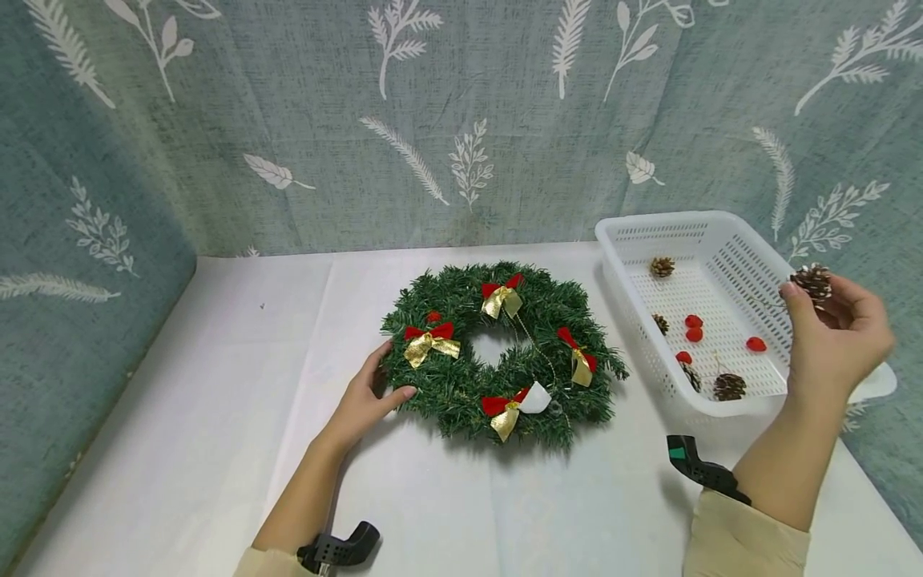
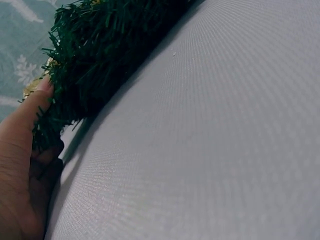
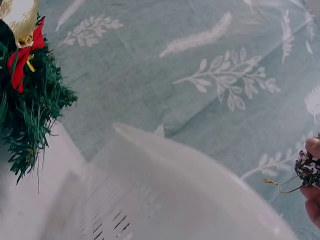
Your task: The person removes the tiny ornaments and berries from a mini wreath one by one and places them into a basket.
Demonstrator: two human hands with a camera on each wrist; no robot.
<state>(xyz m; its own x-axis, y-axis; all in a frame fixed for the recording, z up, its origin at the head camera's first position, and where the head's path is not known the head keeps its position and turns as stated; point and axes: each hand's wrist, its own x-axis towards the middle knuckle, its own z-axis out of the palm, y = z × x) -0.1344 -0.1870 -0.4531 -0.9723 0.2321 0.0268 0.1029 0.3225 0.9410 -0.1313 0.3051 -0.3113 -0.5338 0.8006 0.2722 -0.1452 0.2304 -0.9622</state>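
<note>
A green wreath with several red and gold bows lies on the white table. On its left rim rests my left hand, thumb on top and fingers round the outer side; the left wrist view shows the thumb pressed into the green needles. My right hand is raised over the right end of a white basket and pinches a pine cone. A thin gold loop hangs from that cone in the right wrist view. A red bit sits near the wreath's left bow.
The white perforated basket stands right of the wreath. Inside are several pine cones and several small red pieces. A patterned grey-green cloth hangs behind the table.
</note>
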